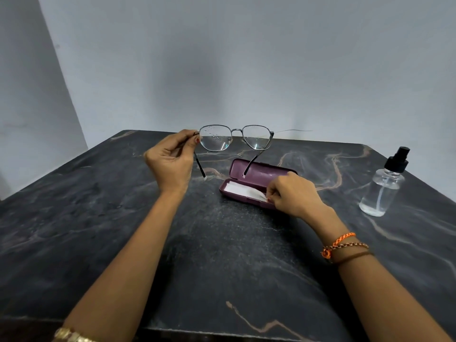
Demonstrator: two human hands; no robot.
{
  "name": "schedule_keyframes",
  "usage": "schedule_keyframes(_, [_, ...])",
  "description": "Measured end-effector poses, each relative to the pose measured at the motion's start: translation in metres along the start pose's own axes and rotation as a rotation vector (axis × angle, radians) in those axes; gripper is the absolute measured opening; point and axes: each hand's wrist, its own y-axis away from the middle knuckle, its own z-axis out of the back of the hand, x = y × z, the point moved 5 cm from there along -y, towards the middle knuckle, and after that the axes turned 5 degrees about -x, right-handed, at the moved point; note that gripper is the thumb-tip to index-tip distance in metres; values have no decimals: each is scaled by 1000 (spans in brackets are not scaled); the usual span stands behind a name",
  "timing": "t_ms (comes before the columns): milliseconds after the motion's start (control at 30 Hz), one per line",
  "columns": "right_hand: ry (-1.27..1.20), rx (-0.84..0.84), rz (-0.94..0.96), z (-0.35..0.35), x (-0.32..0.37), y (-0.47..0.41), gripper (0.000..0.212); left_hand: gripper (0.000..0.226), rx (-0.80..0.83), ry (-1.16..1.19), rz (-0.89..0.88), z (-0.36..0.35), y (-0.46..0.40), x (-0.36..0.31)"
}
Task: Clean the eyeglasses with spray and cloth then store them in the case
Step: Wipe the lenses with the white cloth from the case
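Observation:
My left hand holds the thin dark-framed eyeglasses up over the table by the left hinge, temples unfolded toward me. Droplets sit on the left lens. Below them lies the open purple case, its lid tipped back. A white cloth lies inside the case. My right hand pinches the right end of that cloth at the case's near edge.
A clear spray bottle with a black nozzle stands upright at the right of the dark marble table. A pale wall runs close behind the table's far edge.

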Motion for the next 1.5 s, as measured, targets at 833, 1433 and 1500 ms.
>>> schedule_keyframes(833, [-1259,-223,-403,9,-23,0,13,30,-73,27,-3,4,-4,8])
schedule_keyframes(1433, [-2377,-107,-519,27,3,11,11,28,-39,-9,-140,-8,7,-8])
schedule_keyframes(1500, [-2363,-114,-534,26,3,12,9,28,-37,-20,-148,-8,7,-8])
